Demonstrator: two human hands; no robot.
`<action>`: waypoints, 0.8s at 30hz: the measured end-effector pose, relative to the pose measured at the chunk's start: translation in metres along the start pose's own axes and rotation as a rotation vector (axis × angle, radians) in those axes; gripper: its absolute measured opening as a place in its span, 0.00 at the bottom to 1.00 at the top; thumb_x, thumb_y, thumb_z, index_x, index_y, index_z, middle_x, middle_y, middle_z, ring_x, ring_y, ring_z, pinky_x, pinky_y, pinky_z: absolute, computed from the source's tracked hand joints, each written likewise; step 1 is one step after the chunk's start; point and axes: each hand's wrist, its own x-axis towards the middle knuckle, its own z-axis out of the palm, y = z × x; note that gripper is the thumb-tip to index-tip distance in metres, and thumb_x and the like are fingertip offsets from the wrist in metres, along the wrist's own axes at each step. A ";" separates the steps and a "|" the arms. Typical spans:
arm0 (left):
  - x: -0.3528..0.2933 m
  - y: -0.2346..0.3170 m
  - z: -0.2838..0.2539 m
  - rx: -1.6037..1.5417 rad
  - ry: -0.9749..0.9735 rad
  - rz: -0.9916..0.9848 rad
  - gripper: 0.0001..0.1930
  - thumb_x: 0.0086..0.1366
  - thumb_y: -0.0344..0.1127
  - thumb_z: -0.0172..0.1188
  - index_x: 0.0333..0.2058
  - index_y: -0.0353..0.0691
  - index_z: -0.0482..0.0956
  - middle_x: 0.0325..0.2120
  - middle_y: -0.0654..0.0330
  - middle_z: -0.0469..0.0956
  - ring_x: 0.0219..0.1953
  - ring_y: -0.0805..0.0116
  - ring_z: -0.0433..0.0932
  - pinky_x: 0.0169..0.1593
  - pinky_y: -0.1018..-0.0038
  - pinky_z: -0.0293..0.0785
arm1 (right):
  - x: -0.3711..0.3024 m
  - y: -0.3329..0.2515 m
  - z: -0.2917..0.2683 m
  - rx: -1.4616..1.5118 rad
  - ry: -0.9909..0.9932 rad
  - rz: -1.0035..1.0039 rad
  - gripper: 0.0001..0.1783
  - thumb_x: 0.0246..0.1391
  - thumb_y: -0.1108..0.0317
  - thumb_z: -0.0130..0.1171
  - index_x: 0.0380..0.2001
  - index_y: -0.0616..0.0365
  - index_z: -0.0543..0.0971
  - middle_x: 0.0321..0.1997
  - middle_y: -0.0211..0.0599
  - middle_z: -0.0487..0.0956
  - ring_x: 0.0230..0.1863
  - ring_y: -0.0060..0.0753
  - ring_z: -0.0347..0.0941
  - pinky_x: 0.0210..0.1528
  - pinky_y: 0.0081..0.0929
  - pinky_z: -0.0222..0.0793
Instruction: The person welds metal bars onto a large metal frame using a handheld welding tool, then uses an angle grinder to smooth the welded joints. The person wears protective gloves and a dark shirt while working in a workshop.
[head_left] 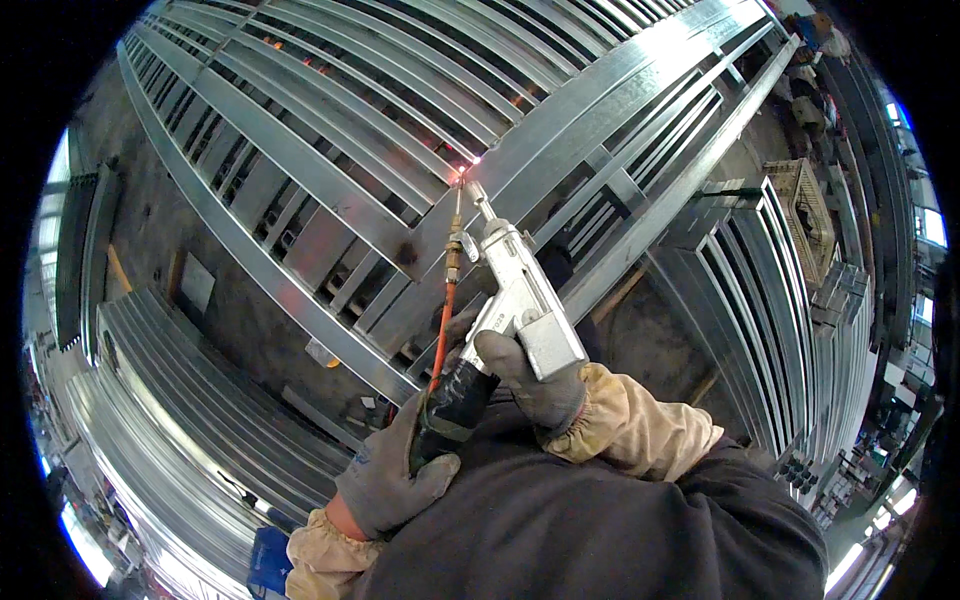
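Observation:
My right hand (535, 385), in a grey glove, is closed around the grip of a silver welding gun (522, 285). Lower down, my gloved left hand (390, 480) wraps the black sleeve (452, 410) at the gun's rear end. A thin brass wire-feed tube (454, 255) on an orange hose (443, 335) runs beside the gun. Nozzle and tube tip meet a steel frame (590, 110) where a narrow bar joins its wide rail. Small pinkish-red light spots (463, 171) glow at that joint. Tan cuffs cover both my wrists.
Long steel tubes (190, 460) are stacked at the left. More stacked profiles (745, 300) stand at the right, beside a tan crate (800, 215). Another layer of barred framework lies beneath the frame. Dark floor (150, 215) shows at the far left.

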 end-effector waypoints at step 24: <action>-0.022 -0.024 0.016 -0.140 0.034 -0.095 0.38 0.63 0.42 0.64 0.67 0.30 0.63 0.43 0.49 0.83 0.44 0.61 0.81 0.52 0.65 0.74 | -0.011 0.026 0.005 0.020 -0.108 0.064 0.19 0.64 0.58 0.65 0.50 0.61 0.78 0.34 0.22 0.73 0.32 0.14 0.64 0.33 0.18 0.62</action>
